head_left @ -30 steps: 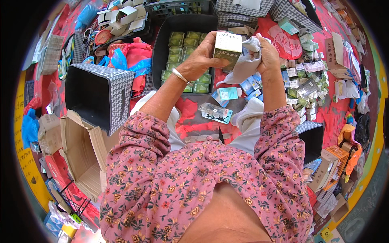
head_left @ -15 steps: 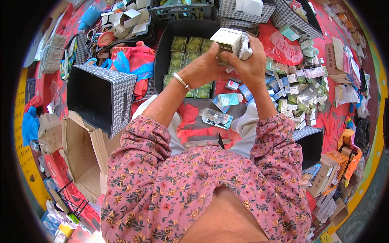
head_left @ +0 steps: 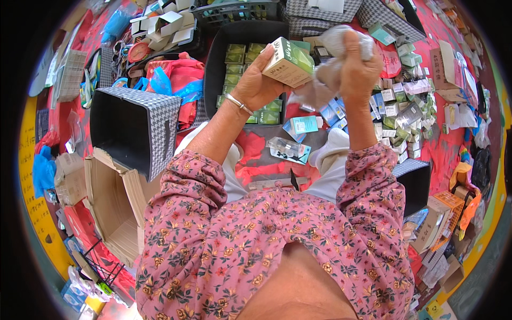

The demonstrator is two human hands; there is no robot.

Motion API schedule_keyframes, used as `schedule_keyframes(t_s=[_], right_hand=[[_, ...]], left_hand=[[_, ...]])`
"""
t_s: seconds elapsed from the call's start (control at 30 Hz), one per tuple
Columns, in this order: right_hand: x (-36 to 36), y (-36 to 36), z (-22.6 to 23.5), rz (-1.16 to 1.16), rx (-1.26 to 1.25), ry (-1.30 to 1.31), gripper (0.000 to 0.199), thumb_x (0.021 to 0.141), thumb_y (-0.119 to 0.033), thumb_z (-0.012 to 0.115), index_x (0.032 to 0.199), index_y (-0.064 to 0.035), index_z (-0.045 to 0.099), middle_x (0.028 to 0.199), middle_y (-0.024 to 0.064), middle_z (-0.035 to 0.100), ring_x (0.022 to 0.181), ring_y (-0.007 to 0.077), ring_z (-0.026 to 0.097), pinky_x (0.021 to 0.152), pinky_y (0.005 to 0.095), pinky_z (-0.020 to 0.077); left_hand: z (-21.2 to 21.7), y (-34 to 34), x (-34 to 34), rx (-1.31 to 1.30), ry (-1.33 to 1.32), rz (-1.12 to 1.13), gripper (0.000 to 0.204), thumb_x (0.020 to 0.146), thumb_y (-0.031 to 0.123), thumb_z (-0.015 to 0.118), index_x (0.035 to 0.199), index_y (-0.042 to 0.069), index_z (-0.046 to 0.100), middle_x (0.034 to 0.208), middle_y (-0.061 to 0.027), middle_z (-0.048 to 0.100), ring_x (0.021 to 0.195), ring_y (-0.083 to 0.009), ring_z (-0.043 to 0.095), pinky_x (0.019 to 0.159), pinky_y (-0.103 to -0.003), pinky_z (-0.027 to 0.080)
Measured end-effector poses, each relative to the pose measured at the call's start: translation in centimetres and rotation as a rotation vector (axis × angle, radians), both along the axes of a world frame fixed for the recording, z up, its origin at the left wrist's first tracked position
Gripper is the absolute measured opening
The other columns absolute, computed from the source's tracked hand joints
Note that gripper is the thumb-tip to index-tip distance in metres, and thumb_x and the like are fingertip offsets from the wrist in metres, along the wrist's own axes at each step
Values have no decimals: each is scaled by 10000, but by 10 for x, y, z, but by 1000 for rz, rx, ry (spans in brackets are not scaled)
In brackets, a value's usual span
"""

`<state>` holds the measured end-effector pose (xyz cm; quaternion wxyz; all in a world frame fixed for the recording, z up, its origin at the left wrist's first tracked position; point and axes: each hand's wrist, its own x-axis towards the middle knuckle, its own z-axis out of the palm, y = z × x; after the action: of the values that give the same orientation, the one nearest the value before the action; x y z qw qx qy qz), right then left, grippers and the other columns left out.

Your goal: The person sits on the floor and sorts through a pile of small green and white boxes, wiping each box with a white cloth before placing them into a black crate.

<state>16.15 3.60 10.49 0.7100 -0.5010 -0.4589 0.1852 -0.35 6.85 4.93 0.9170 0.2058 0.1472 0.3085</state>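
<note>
A cream-and-green carton (head_left: 288, 62) rests in my left hand (head_left: 257, 85), its fingers wrapped around the near side. My right hand (head_left: 360, 68) is closed on a crumpled whitish-grey cloth (head_left: 341, 41), which is smeared by motion and hangs just right of the carton. Under my hands stands a black bin (head_left: 248, 32) holding rows of small green boxes (head_left: 233, 69). Part of those rows is hidden by my left hand and the carton. A light-blue box (head_left: 304, 125) and a clear plastic pack (head_left: 288, 146) lie on the floor between my legs.
To the right lies a loose heap of small boxes (head_left: 397, 117). A houndstooth bin (head_left: 152, 120) on its side and an open cardboard box (head_left: 114, 205) stand at my left. Opened white cartons (head_left: 170, 24) fill a container at the far left. A dark crate (head_left: 237, 13) sits at the back.
My right hand has swung right and away from the carton with the cloth. The carton has tilted in my left hand, now showing its green face.
</note>
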Motion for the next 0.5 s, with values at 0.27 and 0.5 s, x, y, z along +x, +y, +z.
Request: schedule_keyframes(t_s=[0.27,0.5], right_hand=[[12,9,-40,34,-288,-681,184,783,-148,582,900,-17,526,788,133,536,729,302,544,639,357,431],[42,7,-29,-78,-326,-921,244,710,-85,590,952,-89,561,815,126,581,731,286,584,642,358,465]], left_hand=[[1,-10,2,191,21,-16,532,869,479,389,1257,115,387,1244,-88,449,1154,-262,423,960,-446,332],[7,1,-1,7,16,80,548,871,495,365,1223,78,422,1228,-137,455,1119,-315,447,936,-475,347]])
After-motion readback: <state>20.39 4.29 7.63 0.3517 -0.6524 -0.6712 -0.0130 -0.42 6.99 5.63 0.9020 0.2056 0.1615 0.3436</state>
